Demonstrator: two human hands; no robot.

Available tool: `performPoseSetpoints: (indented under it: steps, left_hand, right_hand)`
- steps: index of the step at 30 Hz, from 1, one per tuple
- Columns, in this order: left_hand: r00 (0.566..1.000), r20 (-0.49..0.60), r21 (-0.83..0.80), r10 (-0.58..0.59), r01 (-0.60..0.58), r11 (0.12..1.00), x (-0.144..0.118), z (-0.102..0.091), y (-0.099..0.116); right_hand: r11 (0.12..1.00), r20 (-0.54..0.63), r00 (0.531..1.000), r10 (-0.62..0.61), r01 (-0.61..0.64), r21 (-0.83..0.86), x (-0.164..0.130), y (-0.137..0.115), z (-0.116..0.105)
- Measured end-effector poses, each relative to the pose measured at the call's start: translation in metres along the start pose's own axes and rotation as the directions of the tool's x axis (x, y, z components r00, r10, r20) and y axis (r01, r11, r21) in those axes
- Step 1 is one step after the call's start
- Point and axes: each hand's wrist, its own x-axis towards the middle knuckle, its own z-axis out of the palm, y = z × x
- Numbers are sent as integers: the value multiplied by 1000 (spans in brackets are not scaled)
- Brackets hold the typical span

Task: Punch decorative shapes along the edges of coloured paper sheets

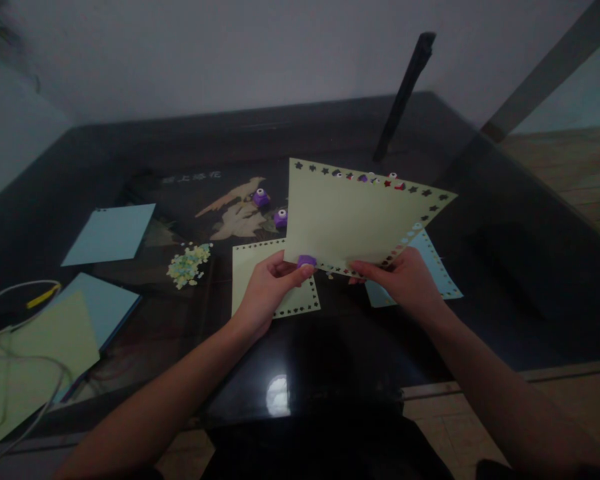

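Paper, a pale green sheet [345, 220] with star-like holes, tilts above a dark, glossy tabletop [340, 367] as my fingers work at its border. My left hand [261, 285] is clamped around a small purple plastic punch [307, 260] at the sheet's lower left corner, thumb on top and fingers curled beneath. My right hand [411, 277] pinches the lower right edge, thumb above, the other fingers partly hidden below.

By my reckoning, this border is well along: holes line the top edge, the right edge and the visible part of the bottom one, while the left edge shows none. What lies under my fingers I cannot tell.

Left of the raised sheet rest two more purple punches with round white buttons, one farther off [261, 197], one nearer [281, 219]. Beyond them, toward me, lies a heap of green, yellow and blue paper bits [189, 265]. Below the sheet, a second pale green sheet [256, 257] carries holes on three visible sides; at lower right, a light blue sheet [437, 270] shows a punched border. Far left, another light blue sheet [111, 235] appears barely begun, with marks at one corner only.
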Motion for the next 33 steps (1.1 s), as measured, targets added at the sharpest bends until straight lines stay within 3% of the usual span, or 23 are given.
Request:
performPoseSetpoints:
  steps: [16,33]
  left_hand:
    - [1000,5,-5,2,-2,1000,1,-1,-3]
    - [998,-26,19,53,-52,998,-1,1,-2]
  right_hand:
    - [994,-4,999,-50,49,-96,1,3,-2]
    - [1000,39,999,-15,15,0,0,2,-1]
